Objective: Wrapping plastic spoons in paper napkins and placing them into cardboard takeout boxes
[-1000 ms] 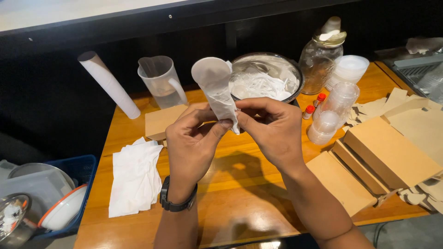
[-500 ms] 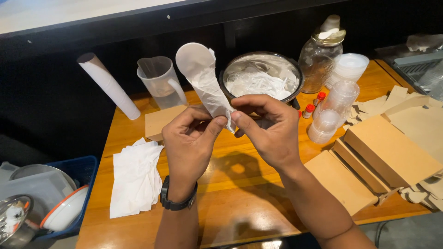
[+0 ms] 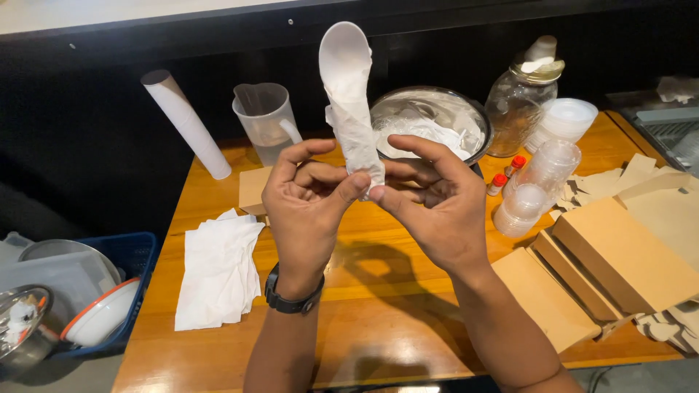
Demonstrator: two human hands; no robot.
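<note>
A white plastic spoon (image 3: pixel 346 80) stands upright above the wooden table (image 3: pixel 378 335), its handle wrapped in white tissue. My left hand (image 3: pixel 306 207) pinches the bottom of the wrapped handle between thumb and fingers. My right hand (image 3: pixel 433 207) grips the same lower end from the right, its thumb touching the tissue. The spoon's bowl points up, in front of a metal bowl (image 3: pixel 466 109) of white paste.
A stack of white napkins (image 3: pixel 218 273) lies at the left, behind it a paper roll (image 3: pixel 186 124) and a clear jug (image 3: pixel 266 120). At the right are a glass jar (image 3: pixel 518 102), stacked clear cups (image 3: pixel 539 185), small red-capped bottles (image 3: pixel 506 175) and brown cardboard boxes (image 3: pixel 619 255). A blue crate (image 3: pixel 138 255) holds dishes.
Both hands have turned the wrapped spoon from a tilt to the left to upright and raised it. The tissue is now wound more tightly around the handle.
</note>
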